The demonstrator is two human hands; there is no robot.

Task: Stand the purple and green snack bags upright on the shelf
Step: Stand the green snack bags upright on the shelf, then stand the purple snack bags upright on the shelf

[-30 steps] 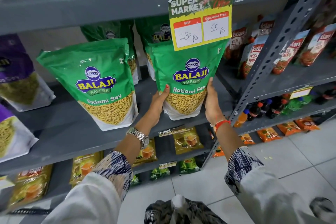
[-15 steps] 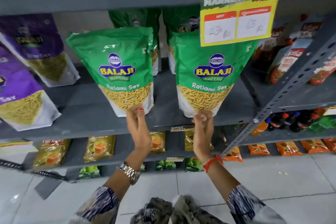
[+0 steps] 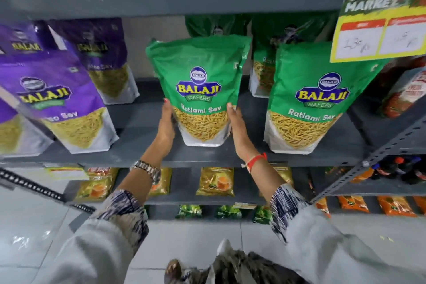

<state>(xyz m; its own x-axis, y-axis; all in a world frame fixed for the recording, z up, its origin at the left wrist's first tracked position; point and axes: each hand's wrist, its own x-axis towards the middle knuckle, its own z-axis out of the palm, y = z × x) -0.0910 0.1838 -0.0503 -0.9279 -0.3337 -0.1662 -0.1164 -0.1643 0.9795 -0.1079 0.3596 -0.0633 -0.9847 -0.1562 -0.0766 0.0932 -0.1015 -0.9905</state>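
A green Ratlami Sev bag [image 3: 200,80] stands on the grey shelf [image 3: 143,152] at centre, leaning slightly left. My left hand [image 3: 166,125] presses its left side and my right hand [image 3: 237,126] its right side, both near its bottom. A second green bag [image 3: 320,99] stands upright to the right, untouched. More green bags [image 3: 265,69] stand behind them. Purple Aloo Sev bags [image 3: 57,99] lean at the left, another purple one [image 3: 103,57] behind.
A yellow price sign [image 3: 380,20] hangs from the upper shelf at right. Red tomato packs [image 3: 410,92] fill the neighbouring rack beyond a slanted grey post [image 3: 391,143]. Lower shelves hold yellow [image 3: 215,181], green and orange packets. White tiled floor lies below.
Both hands left the right green bag, which now stands alone, and moved left onto the centre green bag. The view shifted left, bringing more purple bags into sight.
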